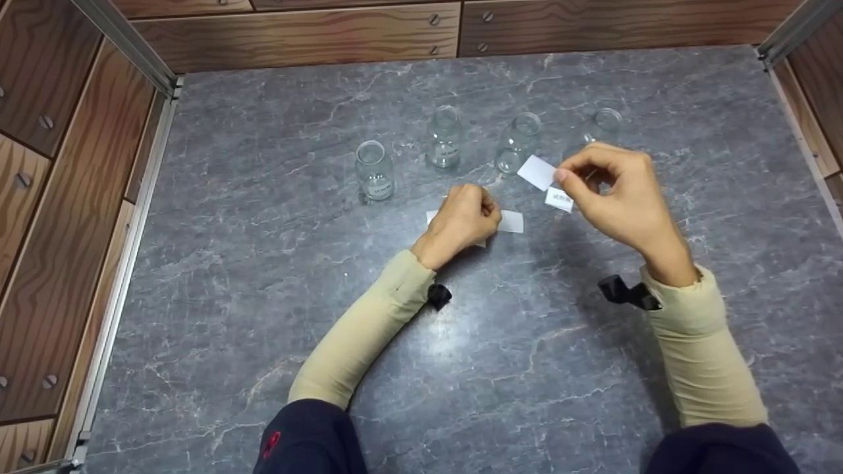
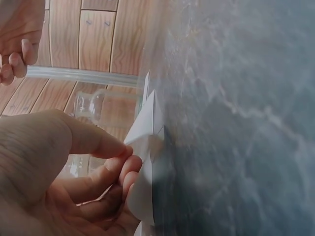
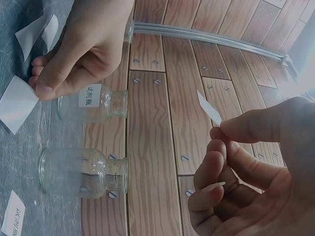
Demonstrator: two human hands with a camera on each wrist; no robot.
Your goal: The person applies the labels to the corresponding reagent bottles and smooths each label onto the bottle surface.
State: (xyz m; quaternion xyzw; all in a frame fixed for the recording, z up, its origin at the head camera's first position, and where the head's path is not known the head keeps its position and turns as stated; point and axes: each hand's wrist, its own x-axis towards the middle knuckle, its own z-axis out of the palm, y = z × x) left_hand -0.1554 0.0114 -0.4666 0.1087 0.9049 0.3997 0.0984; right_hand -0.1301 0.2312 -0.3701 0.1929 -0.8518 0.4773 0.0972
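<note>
Right of the tabletop's [image 1: 276, 217] middle, towards its far edge, the right hand [image 1: 622, 201] pinches a white slip [image 1: 537, 172] between thumb and forefinger; in its own wrist view the slip is raised clear of the surface. The pinch is closed on one end only, the rest jutting free towards the left edge. The left hand [image 1: 462, 217], lower and nearer the middle, has thumb and finger pressed together at a corner of the white paper [image 1: 511, 221]; more white pieces [image 3: 30, 37] show beyond it.

The slip should weigh next to nothing and be thin and bendy, with little stiffness of its own. It would probably crease or tear under a hard pull, and if one face is gummed, as seems likely, it would cling to skin. Best hold: a light pinch at the extreme edge or a corner, leaving most of the face untouched.

It looks small, flat, straight-sided and plain white on the face shown; no print can be made out. A printed label [image 1: 559, 199] lies just nearer the front edge. Along the far part stand four clear jars [image 1: 375, 174]: the two towards the left edge bear labels; the rightmost is partly behind the right hand.
</note>
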